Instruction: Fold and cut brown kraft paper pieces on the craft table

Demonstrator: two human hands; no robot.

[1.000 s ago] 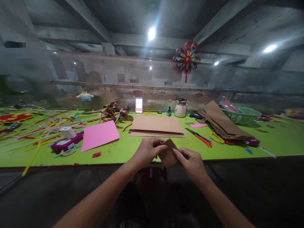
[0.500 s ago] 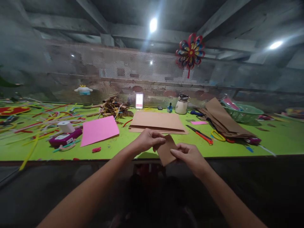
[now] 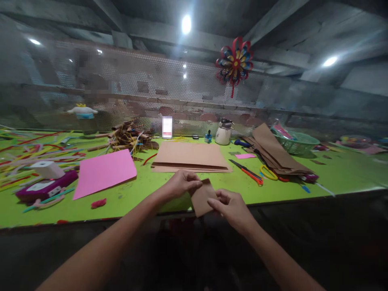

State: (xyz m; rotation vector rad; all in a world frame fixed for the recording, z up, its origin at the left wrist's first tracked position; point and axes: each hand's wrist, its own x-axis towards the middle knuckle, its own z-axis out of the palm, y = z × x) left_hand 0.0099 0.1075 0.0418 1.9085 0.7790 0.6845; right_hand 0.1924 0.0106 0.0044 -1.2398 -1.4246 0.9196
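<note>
Over the table's front edge I hold a small piece of brown paper (image 3: 202, 199) between both hands. My left hand (image 3: 182, 184) pinches its upper left corner, thumb on top. My right hand (image 3: 230, 206) grips the right edge, with the thumb across the face and the other fingers partly hidden behind. Just beyond my hands lies a stack of larger brown paper sheets (image 3: 190, 154). Scissors with orange handles (image 3: 247, 173) rest to the right of it, partly open.
The green table (image 3: 169, 198) carries a pink sheet (image 3: 106, 171) and a purple power strip (image 3: 47, 186) on the left. At right are yellow-handled scissors (image 3: 268, 172), brown paper sheets (image 3: 275, 151) and a green basket (image 3: 298, 142). A lit phone (image 3: 167, 127) stands at the back.
The view has turned a little to the right, so the table things appear shifted left. Both hands still hold the small brown paper, which is tilted slightly differently.
</note>
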